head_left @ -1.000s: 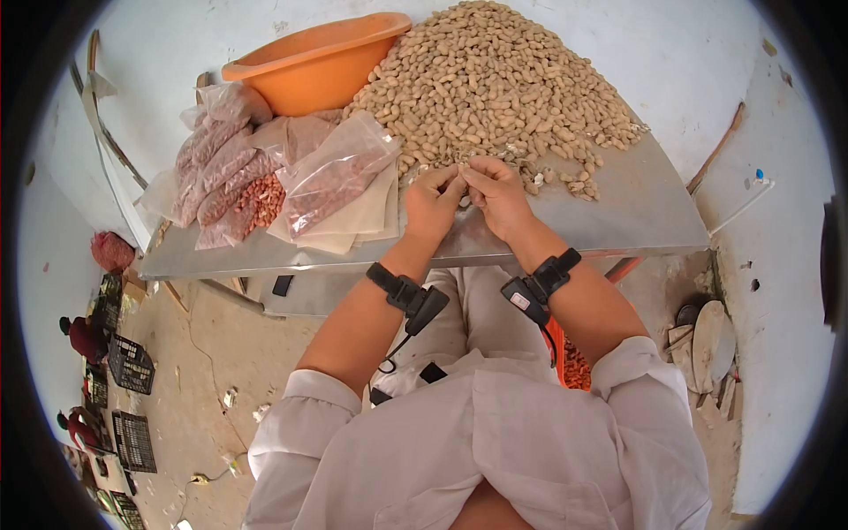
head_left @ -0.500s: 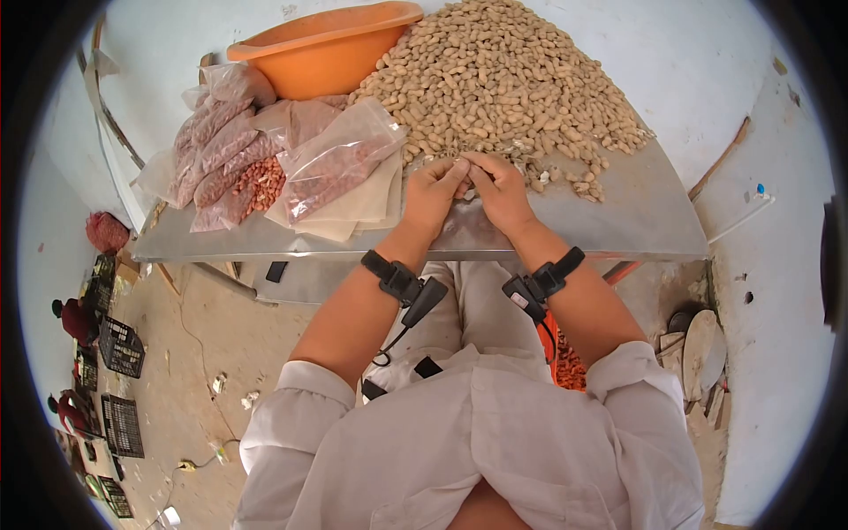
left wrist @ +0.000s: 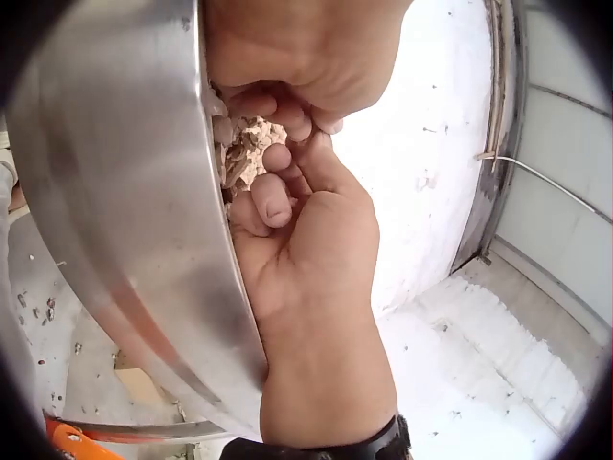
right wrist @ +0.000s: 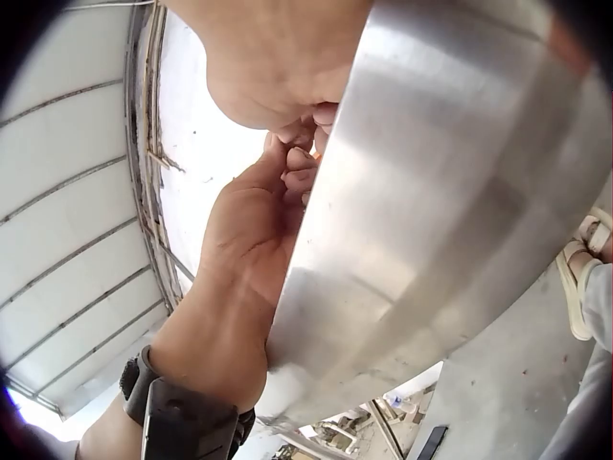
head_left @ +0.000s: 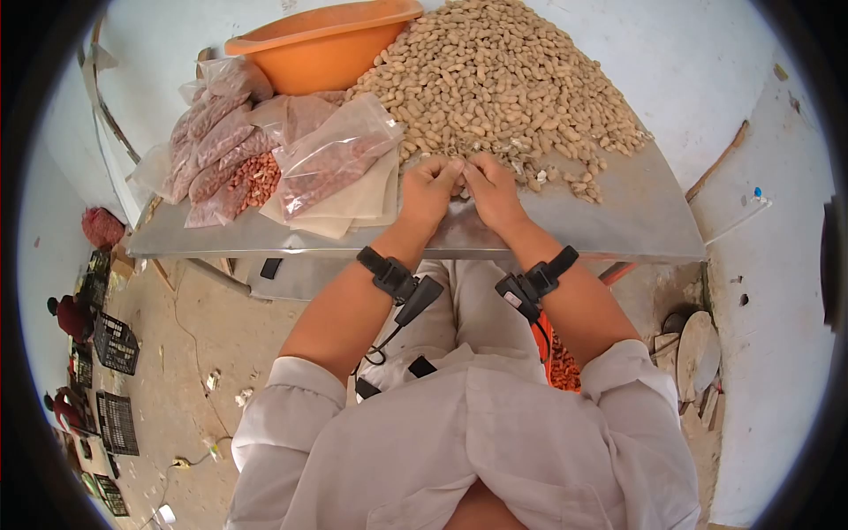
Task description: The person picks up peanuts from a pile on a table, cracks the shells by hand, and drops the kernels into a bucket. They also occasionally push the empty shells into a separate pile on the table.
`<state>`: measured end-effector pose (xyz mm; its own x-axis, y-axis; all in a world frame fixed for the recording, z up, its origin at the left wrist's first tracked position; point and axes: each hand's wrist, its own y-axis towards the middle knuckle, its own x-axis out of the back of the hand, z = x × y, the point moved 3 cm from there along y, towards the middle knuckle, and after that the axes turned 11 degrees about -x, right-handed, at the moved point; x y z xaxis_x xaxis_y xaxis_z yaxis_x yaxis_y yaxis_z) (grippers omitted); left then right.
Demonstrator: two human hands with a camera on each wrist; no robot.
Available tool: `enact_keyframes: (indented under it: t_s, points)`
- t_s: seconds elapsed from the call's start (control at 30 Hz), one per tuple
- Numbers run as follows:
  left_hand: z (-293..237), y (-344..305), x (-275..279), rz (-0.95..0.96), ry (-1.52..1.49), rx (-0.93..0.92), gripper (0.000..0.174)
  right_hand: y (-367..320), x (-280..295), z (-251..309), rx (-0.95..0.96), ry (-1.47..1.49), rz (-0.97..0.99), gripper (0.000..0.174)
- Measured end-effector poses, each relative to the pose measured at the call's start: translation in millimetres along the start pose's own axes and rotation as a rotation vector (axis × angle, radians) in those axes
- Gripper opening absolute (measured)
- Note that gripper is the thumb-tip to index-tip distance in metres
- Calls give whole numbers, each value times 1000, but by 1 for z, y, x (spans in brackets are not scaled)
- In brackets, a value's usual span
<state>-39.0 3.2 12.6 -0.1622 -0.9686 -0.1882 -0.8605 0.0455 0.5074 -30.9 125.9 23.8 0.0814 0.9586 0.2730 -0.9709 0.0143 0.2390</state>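
Thumbs and curled fingers meet fingertip to fingertip at the front of the heap of unshelled peanuts (head_left: 503, 84): the left hand (head_left: 426, 196) and the right hand (head_left: 497, 196). They pinch a small thing, apparently a peanut, almost wholly hidden by the fingers. In the left wrist view the left hand (left wrist: 306, 48) comes from above and the right hand (left wrist: 330, 235) from below. The right wrist view has the right hand (right wrist: 278, 57) on top and the left hand (right wrist: 247, 230) beneath. Broken shells (head_left: 541, 177) lie just beyond the hands.
Left on the metal table (head_left: 618, 225) are filled bags (head_left: 216, 132), loose red kernels (head_left: 259, 179) and a clear bag of kernels (head_left: 331, 163) over flat bags. An orange basin (head_left: 322, 55) stands behind them. An orange container (head_left: 564, 362) of reddish contents is below the table.
Both hands stay together near the table's front, with small shifts of thumbs and fingers. The head view has tilted and shifted slightly.
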Motion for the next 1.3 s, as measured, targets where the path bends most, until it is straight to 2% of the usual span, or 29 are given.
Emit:
enact_keyframes:
  t_s: [0.1,0.2,0.3,0.5,0.63,0.73,0.83,0.93,1.0,1.13,1.2,1.3]
  points:
    - [0,-1,-1,-9,-42,7,20,3,-2,-3,14,-10,-39,24]
    - [-1,1,1,-18,-64,19,19,8,-8,-8,-91,148,4,22]
    - [-2,0,-1,10,-51,-3,18,10,-12,-8,-325,634,74,17]
    - [-5,0,-2,-10,-93,17,15,7,-14,-4,-421,860,233,16]
    - [-7,-1,-3,-7,56,-25,13,11,-14,-11,-414,870,232,15]
    - [-1,-1,-6,-77,125,-181,15,12,-12,-11,-444,919,230,14]
    - [-6,-2,-8,-3,374,-346,22,12,-10,-11,-478,955,251,14]
    - [-13,-3,-10,52,539,-409,25,14,-9,-17,-494,992,277,12]
    - [-11,-2,-10,47,508,-409,26,15,-9,-20,-511,1021,266,11]
    - [-5,0,-7,106,499,-437,26,14,-8,-21,-478,1026,362,10]
    - [2,0,-4,64,354,-303,26,15,-7,-19,-444,1025,435,9]
    - [5,0,-4,9,187,-147,28,15,-7,-20,-479,1033,409,7]
